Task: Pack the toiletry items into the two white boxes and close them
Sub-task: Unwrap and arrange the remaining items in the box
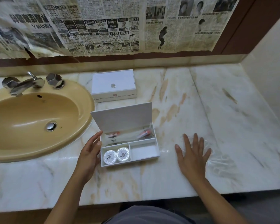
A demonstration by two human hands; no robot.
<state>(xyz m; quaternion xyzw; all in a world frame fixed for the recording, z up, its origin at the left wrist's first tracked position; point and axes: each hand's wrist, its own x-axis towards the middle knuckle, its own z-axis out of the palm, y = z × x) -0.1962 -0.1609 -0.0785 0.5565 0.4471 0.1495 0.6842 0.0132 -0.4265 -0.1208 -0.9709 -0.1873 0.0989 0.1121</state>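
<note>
Left hand [89, 151], fingers straight, touches near open box [129, 143] left wall; right hand [192, 152] flat on clear packets [217, 160] on tabletop [136, 183], directly right of box's empty compartment [143, 151]; far box [114, 84] closed.

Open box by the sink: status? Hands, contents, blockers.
Left hand open against near box side; right hand flat on clear wrapper. Two round soaps and sachets packed, lid up. Far box closed. Nothing blocking lid.
</note>
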